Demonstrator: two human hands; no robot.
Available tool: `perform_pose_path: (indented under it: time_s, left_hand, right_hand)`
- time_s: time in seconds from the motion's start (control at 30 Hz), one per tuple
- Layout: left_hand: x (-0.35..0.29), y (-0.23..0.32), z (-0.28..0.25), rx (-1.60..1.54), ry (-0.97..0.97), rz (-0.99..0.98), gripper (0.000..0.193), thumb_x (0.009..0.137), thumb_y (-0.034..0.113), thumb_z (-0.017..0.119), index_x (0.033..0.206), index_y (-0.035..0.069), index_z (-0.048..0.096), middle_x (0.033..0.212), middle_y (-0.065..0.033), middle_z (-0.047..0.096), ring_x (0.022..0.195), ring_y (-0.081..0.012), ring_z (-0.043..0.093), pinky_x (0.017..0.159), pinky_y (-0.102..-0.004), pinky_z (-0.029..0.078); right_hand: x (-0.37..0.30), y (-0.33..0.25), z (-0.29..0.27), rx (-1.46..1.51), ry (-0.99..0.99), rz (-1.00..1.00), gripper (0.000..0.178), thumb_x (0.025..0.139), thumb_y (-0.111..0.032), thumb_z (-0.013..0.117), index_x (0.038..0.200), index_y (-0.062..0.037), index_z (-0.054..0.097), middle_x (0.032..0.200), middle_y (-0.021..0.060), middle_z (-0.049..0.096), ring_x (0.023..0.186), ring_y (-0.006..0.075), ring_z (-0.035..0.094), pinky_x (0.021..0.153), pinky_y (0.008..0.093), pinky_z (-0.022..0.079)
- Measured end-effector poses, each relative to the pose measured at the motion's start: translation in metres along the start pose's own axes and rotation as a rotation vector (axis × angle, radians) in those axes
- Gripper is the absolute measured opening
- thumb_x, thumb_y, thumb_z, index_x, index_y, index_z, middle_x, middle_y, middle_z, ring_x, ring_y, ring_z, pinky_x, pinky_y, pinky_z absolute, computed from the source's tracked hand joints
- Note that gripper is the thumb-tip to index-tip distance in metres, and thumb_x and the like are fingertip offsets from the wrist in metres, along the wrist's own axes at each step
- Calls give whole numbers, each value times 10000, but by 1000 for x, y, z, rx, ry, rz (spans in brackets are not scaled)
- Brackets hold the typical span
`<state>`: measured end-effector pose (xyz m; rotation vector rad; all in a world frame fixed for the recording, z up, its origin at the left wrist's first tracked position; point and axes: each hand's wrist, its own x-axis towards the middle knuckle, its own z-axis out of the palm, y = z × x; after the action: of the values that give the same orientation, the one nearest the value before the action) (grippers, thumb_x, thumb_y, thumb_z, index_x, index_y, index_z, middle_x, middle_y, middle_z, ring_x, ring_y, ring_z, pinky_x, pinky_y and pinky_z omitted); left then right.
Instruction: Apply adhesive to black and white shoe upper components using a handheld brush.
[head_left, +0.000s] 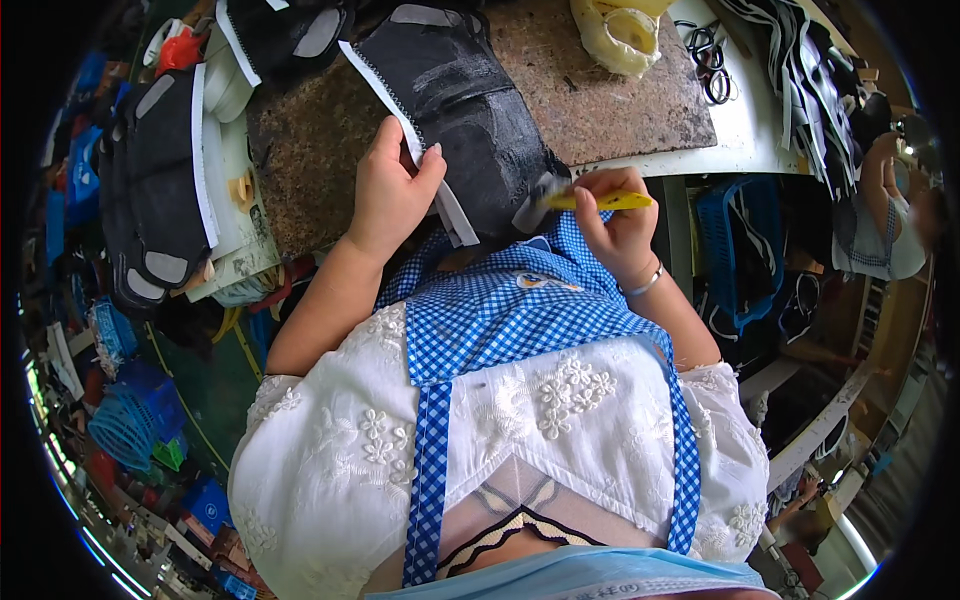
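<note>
A black fabric panel (470,110) lies over the near edge of a worn brown board, with wet-looking streaks across part of its surface. Along its left side runs a white zipper tape (380,85) with dark teeth. My left hand (388,195) is closed on that taped edge, thumb on top and the other fingers partly hidden. In my right hand (622,228) is a brush with a yellow handle (612,201). Its blurred bristles touch or nearly touch the panel's lower right edge, close to a small grey patch (530,212).
The brown board (640,105) rests on a white table (765,140). More black panels (155,180) with white tape lie to the left. A yellowish plastic container (630,40), black-handled scissors (712,70) and dark strips (800,90) are at the far right. Blue basket (715,250) stands below.
</note>
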<state>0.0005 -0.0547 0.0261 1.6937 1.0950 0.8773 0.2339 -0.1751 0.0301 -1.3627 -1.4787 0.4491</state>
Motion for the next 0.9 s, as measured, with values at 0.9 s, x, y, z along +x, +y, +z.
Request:
perform_pose_path:
  time_s: [0.9]
  left_hand:
    - [191,55,-174,-355,332,222,474,815,23,626,1260,-24,466,1070,-87,610,944,-143,554,823,-275,440]
  right_hand:
    - [163,23,-34,-67,223,52,224,829,-155,729,772,-39,546,702,29,590,628,97,553,561,234,444]
